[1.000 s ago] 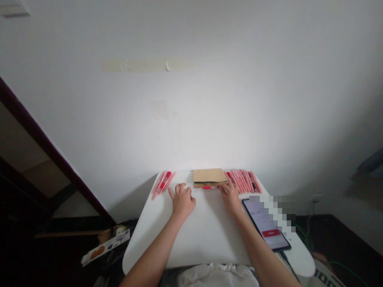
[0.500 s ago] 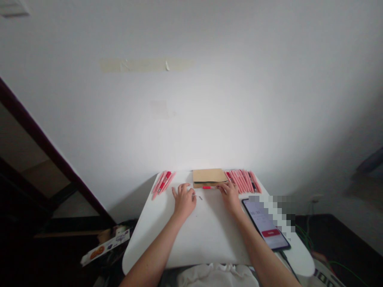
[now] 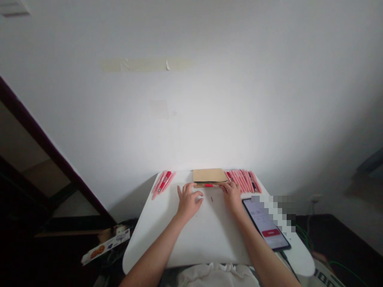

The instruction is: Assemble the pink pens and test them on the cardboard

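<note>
My right hand (image 3: 232, 195) pinches one end of a pen part with a red grip (image 3: 208, 185), which lies level in front of the brown kraft notebook (image 3: 209, 174). My left hand (image 3: 189, 203) is to the left with its fingers spread. Its fingertips come close to the pen's left end, but I cannot tell whether they touch it. A small dark piece (image 3: 212, 199), too small to name, lies on the white table (image 3: 209, 239) between the hands.
Several pink pens (image 3: 241, 180) lie side by side at the back right, and another group of pens (image 3: 163, 184) is at the back left. A phone (image 3: 266, 225) with a cable lies by my right forearm. The wall (image 3: 209, 99) rises behind the table.
My left hand has moved right and its thumb and index finger have parted. The small dark piece has shifted right. The red-gripped pen has moved slightly right.
</note>
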Demonstrator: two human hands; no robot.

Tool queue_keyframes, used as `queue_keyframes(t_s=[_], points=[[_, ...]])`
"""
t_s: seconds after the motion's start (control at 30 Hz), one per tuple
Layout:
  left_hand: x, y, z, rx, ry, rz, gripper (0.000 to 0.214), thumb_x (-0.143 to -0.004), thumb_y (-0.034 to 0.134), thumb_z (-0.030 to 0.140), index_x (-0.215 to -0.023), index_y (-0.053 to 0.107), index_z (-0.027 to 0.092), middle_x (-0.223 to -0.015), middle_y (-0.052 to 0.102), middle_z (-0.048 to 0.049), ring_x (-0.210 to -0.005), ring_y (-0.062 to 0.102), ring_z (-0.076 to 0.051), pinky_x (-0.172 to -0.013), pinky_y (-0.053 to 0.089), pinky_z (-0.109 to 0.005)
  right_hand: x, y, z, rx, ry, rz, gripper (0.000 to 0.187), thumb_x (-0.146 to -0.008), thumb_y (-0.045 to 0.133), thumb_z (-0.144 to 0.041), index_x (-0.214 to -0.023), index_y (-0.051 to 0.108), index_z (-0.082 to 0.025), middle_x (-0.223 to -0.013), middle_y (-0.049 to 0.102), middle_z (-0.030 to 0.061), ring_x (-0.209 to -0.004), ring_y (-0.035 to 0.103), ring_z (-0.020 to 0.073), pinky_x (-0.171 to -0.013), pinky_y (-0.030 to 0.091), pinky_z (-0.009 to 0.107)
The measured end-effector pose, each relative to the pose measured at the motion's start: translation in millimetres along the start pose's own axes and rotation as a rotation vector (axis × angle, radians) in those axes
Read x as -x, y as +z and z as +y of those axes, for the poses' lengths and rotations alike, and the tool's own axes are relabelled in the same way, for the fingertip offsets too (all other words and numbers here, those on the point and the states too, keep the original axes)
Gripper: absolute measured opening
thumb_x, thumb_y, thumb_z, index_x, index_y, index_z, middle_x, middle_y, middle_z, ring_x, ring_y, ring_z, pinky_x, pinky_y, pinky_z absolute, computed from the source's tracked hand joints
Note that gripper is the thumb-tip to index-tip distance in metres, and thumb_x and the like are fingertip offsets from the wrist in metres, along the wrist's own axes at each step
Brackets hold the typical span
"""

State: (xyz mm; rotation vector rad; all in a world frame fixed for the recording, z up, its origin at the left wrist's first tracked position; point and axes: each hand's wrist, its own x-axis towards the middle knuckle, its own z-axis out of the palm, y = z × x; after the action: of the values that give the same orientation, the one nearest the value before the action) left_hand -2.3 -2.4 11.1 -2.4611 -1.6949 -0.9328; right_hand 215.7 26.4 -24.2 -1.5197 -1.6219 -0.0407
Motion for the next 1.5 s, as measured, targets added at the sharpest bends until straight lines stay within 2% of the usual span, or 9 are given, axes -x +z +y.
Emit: queue_keyframes(t_s=[0.2,0.33,0.5,0.6,0.83,1.07,1.27,1.4,1.5], points=[[3.9,7.3,10.3,-0.008,0.113,-0.02,0.026,-0.081,0.071,0.03,-0.105,0.073,0.041,-0.15,0.039,-0.0033,-0.139,0.034,-0.033,-0.114,0.013,-0.074,-0.3,-3.8,-0.9,0.125,0.008,0.016,0.028,-0.095,0.048,-0.023,-0.1,0.076,-0.023,-0.093,0.063,0.0105,-0.092,0.045,0.0256,-0.084,0.036,0.036],[3.6,11.9,14.4,-0.029,0.163,-0.08,0.029,-0.085,0.067,0.034,-0.111,0.069,0.045,-0.158,0.029,-0.0004,-0.141,0.03,-0.034,-0.112,0.01,-0.078,-0.7,-5.1,-3.7,0.15,0.01,0.021,0.028,-0.095,0.049,-0.022,-0.102,0.076,-0.022,-0.094,0.063,0.0108,-0.092,0.045,0.0254,-0.082,0.036,0.035],[0.9,14.0,13.1,-0.047,0.131,-0.121,0.025,-0.087,0.064,0.038,-0.11,0.07,0.046,-0.158,0.031,0.001,-0.142,0.03,-0.034,-0.11,0.009,-0.079,-0.2,-2.7,-4.4,0.147,0.017,0.031,0.027,-0.095,0.049,-0.023,-0.099,0.076,-0.021,-0.093,0.063,0.0102,-0.092,0.044,0.0252,-0.083,0.035,0.035],[0.5,13.1,12.7,-0.044,0.124,-0.103,0.022,-0.087,0.064,0.038,-0.106,0.071,0.046,-0.155,0.035,-0.0001,-0.14,0.033,-0.033,-0.11,0.009,-0.079,0.1,-1.6,-3.6,0.13,0.015,0.035,0.028,-0.094,0.049,-0.024,-0.1,0.076,-0.022,-0.092,0.063,0.0103,-0.092,0.044,0.0251,-0.083,0.035,0.036],[0.0,9.5,13.4,-0.035,0.119,-0.071,0.019,-0.083,0.07,0.032,-0.1,0.074,0.04,-0.148,0.044,-0.0044,-0.137,0.038,-0.031,-0.113,0.012,-0.076,0.2,-0.2,-1.1,0.091,0.005,0.044,0.029,-0.094,0.048,-0.025,-0.1,0.076,-0.022,-0.093,0.063,0.0109,-0.092,0.045,0.0254,-0.083,0.036,0.037],[-1.0,9.8,12.0,-0.012,0.121,-0.088,0.017,-0.082,0.07,0.03,-0.095,0.075,0.04,-0.148,0.045,-0.0022,-0.137,0.037,-0.031,-0.113,0.009,-0.076,0.0,-0.3,-0.1,0.084,0.003,0.026,0.028,-0.094,0.049,-0.025,-0.099,0.076,-0.023,-0.092,0.063,0.011,-0.091,0.046,0.0255,-0.082,0.035,0.037],[-1.0,9.1,6.1,-0.002,0.068,-0.065,0.016,-0.078,0.075,0.027,-0.091,0.076,0.037,-0.144,0.049,-0.0031,-0.136,0.04,-0.029,-0.114,0.011,-0.074,-0.5,-1.0,0.5,0.087,0.005,0.021,0.027,-0.093,0.05,-0.025,-0.099,0.076,-0.02,-0.093,0.063,0.0119,-0.092,0.046,0.0258,-0.083,0.035,0.037],[-0.2,7.8,2.6,-0.006,0.034,-0.063,0.007,-0.078,0.074,0.027,-0.081,0.076,0.032,-0.142,0.051,-0.0032,-0.135,0.041,-0.029,-0.113,0.012,-0.075,-0.4,-1.0,0.8,0.074,0.006,0.02,0.027,-0.093,0.051,-0.024,-0.098,0.077,-0.022,-0.092,0.062,0.0108,-0.093,0.046,0.0256,-0.083,0.036,0.037],[0.0,7.1,2.7,-0.004,0.036,-0.063,0.013,-0.077,0.076,0.026,-0.088,0.076,0.034,-0.142,0.051,-0.0034,-0.135,0.042,-0.029,-0.114,0.012,-0.074,0.0,-0.1,1.7,0.056,-0.001,0.022,0.027,-0.093,0.05,-0.024,-0.098,0.076,-0.023,-0.091,0.061,0.0099,-0.093,0.047,0.0253,-0.083,0.037,0.037]])
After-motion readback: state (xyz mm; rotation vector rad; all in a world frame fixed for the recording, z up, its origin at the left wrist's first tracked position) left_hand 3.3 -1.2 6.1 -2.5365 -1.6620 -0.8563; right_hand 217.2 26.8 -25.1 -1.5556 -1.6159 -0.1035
